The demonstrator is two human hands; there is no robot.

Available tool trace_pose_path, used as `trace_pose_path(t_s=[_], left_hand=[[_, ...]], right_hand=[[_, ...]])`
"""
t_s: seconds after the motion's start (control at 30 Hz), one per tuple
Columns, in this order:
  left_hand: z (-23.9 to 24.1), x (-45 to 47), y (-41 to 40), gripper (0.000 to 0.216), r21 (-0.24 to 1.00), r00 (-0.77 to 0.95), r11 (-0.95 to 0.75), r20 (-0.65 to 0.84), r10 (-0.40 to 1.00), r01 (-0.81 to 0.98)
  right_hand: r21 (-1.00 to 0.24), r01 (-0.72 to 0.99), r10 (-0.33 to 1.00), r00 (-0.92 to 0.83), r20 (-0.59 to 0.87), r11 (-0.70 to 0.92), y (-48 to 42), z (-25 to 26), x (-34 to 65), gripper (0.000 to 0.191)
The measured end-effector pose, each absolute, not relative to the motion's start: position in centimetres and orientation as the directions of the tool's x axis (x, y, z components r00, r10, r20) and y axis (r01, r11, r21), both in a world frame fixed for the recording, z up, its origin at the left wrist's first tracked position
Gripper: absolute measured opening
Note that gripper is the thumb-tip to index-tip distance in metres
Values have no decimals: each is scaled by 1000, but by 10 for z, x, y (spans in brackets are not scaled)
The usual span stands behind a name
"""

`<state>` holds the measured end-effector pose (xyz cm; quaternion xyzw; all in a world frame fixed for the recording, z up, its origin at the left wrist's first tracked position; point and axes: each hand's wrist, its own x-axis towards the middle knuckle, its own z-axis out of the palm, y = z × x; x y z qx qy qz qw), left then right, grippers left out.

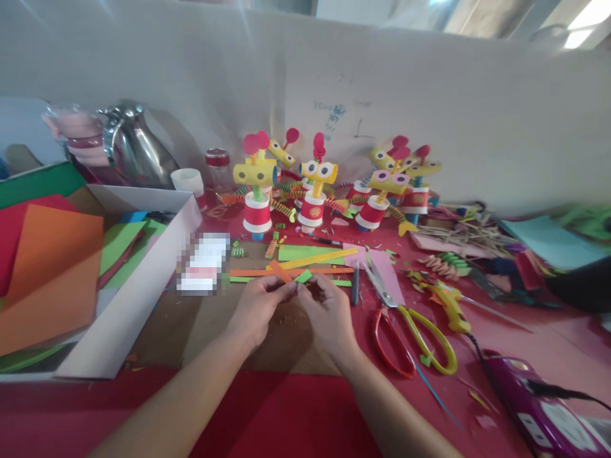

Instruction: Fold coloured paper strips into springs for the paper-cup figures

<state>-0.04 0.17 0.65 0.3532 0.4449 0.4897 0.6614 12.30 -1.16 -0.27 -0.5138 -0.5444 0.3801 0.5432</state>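
Both my hands meet over a brown board at the table's middle. My left hand pinches an orange paper strip that sticks up to the left. My right hand pinches a green paper strip that crosses the orange one at the fingertips. More loose strips in yellow, orange and green lie flat just beyond my fingers. A row of paper-cup figures with big eyes and coiled arms stands behind them.
Scissors with one red and one yellow handle lie right of my hands, beside a yellow glue gun and a purple power strip. A white box of coloured paper sits left. A steel kettle stands at the back left.
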Motion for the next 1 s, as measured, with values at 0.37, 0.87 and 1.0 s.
trace_pose_path(t_s=[0.37,0.87,1.0], left_hand=[[16,-5,7,17,572,227,516,-500,836,-638],[18,-3,5,18,505,265,538,-515,815,-674],[19,0,3,16,542,212,467,-466,859,-699]], right_hand=[[-828,320,875,-7,483,460,-10,-2,130,22],[-748,345,800,-14,600,567,-10,-3,130,22],[-774,291,815,-34,579,562,-10,-3,127,22]])
